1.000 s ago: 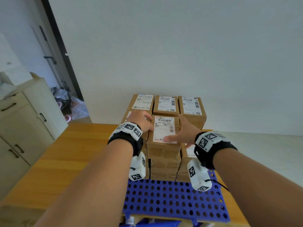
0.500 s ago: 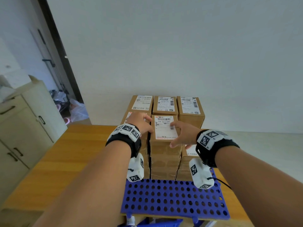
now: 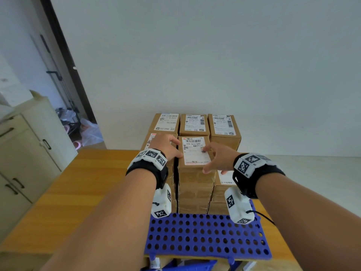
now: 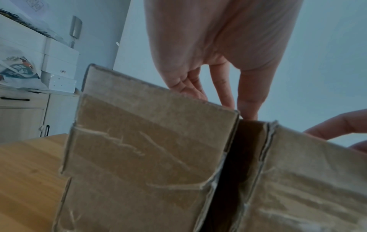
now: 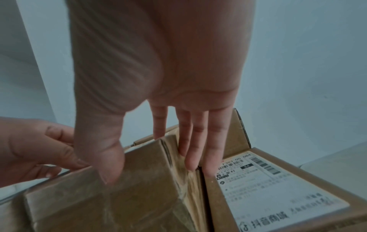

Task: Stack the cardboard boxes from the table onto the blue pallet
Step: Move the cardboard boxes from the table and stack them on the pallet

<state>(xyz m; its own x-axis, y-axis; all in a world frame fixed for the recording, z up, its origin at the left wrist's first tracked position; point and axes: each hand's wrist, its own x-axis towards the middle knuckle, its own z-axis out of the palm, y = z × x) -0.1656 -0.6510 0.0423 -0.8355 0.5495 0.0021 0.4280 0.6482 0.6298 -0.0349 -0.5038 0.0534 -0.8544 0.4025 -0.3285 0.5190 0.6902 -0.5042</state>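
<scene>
Both hands' straight, spread fingers (image 5: pixel 195 141) flank the taped, labelled cardboard box (image 3: pixel 195 153) atop the blue perforated pallet (image 3: pixel 207 237).

Your right hand (image 3: pixel 215 158) came off the top box (image 3: pixel 195 153) of the middle front stack: a second ago its fingers lay flat on the label, and now they were spread and lifted beside the box's right edge. Your left hand (image 3: pixel 166 146) slid slightly toward that box's left edge. Your head camera shifted a little.
</scene>
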